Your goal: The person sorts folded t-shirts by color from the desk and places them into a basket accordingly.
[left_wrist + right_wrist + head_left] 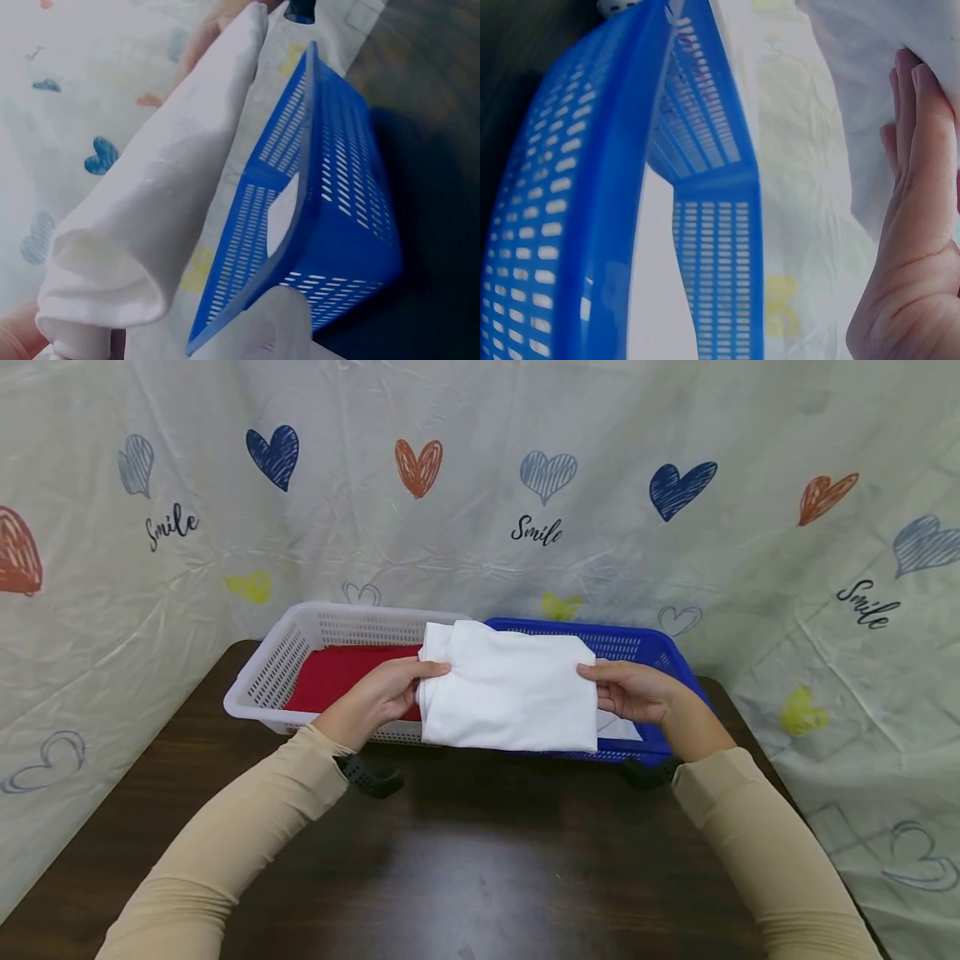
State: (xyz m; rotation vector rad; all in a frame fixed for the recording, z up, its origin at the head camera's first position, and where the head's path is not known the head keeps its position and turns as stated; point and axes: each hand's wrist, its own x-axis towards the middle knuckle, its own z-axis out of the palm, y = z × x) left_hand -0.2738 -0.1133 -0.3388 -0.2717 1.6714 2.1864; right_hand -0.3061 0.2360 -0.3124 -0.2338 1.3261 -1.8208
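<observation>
A folded white cloth [510,689] hangs above the front edges of two baskets, stretched between both hands. At its left edge the left hand [390,689] pinches it, thumb on top and fingers beneath. The right hand [633,687] grips the opposite edge the same way. Rolled, layered folds show at the near end of the cloth [150,202] in the left wrist view. From the right wrist view, the right hand's [919,202] fingers lie under the fabric. Below the right hand, a white cloth piece [619,727] lies in the blue basket [663,652].
A white basket [258,681] with folded red fabric [337,675] inside stands left of the blue one, both at the back of the dark wooden table [480,860]. Behind them hangs a pale curtain [465,543] printed with hearts.
</observation>
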